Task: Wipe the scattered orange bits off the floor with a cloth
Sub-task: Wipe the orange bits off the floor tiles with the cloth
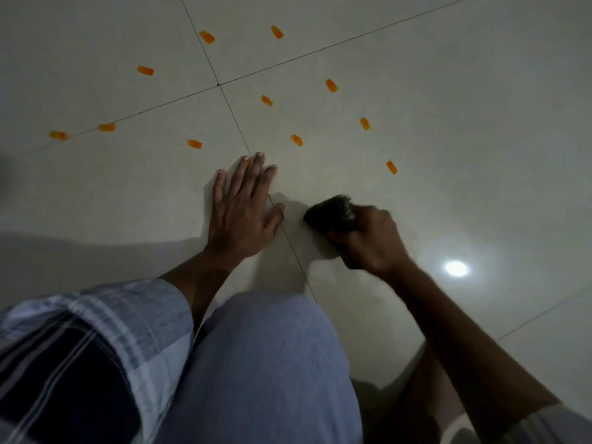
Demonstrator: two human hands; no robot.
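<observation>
Several small orange bits lie scattered over the pale tiled floor (448, 75) ahead of me; the nearest are one (296, 140) just beyond my fingertips, one (194, 144) to the left and one (391, 166) to the right. My left hand (243, 203) rests flat on the floor, fingers spread, holding nothing. My right hand (371, 238) is closed around a bunched dark cloth (330, 211), which pokes out of the fist and sits low over the floor, short of the orange bits. The cloth is blurred.
Dark grout lines cross near the centre of the floor (218, 84). A ceiling light reflects as a bright spot (456, 268) to the right of my right hand. My knee in light trousers (266, 363) and checked sleeve (80, 347) fill the lower view.
</observation>
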